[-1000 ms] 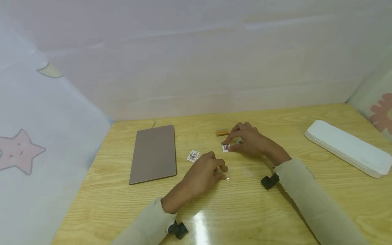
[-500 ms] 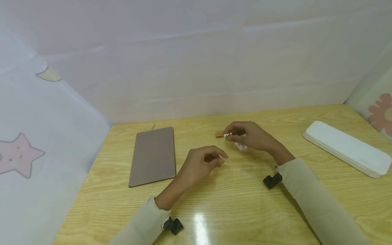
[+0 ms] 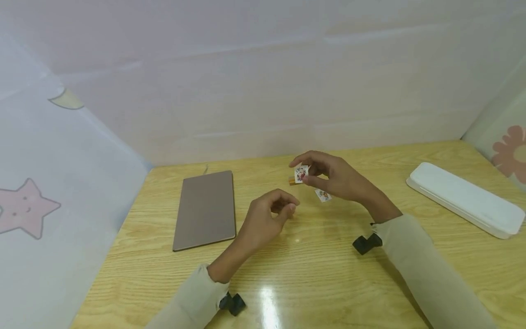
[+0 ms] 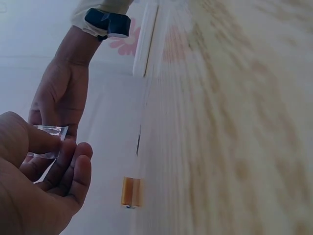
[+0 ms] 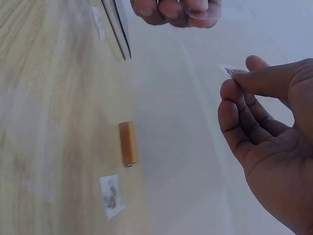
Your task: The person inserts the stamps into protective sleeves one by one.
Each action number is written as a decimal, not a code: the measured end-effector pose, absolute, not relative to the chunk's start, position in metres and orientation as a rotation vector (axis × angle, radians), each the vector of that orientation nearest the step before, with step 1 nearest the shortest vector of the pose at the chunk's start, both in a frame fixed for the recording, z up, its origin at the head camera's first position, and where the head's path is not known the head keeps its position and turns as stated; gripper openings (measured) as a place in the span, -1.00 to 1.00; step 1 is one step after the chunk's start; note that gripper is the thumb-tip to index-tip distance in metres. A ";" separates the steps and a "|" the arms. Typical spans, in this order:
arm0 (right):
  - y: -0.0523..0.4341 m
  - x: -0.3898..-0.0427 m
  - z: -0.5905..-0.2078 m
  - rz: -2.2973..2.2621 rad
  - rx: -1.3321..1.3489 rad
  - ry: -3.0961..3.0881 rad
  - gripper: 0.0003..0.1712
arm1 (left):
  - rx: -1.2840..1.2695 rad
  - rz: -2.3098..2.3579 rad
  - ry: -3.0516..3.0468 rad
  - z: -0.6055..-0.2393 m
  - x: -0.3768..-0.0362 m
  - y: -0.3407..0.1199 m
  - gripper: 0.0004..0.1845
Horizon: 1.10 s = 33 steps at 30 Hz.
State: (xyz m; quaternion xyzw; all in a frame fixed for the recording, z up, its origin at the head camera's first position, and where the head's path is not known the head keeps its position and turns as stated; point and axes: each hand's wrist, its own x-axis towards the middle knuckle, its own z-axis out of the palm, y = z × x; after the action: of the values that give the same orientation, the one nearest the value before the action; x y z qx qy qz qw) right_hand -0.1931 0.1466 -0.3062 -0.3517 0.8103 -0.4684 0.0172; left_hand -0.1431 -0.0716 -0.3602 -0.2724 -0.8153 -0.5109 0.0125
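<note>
On a pale wooden table point(image 3: 328, 283) walled by white panels, the right hand point(image 3: 333, 176) pinches a small colourful sticker point(image 3: 301, 173) raised above it, while the left hand point(image 3: 267, 219) pinches a clear film point(image 4: 46, 142).

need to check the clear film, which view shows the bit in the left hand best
Left wrist view: the left hand pinches the clear film close up. The head view hides it in curled fingers; the right wrist view shows only a faint blur.

Pad point(image 3: 205, 209) left, case point(image 3: 464, 198) right, on table point(image 3: 328, 283)
</note>
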 end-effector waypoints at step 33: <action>0.120 -0.161 -0.279 -1.443 -1.153 2.710 -0.85 | -0.753 -1.416 -2.353 -0.363 -0.146 -0.073 -0.92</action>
State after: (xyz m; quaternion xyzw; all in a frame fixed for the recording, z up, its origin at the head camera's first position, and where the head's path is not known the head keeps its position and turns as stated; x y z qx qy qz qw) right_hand -0.1610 0.1197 -0.2786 -0.3507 0.8244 -0.4390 -0.0691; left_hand -0.1461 -0.0733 -0.3628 -0.2614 -0.8175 -0.4918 0.1464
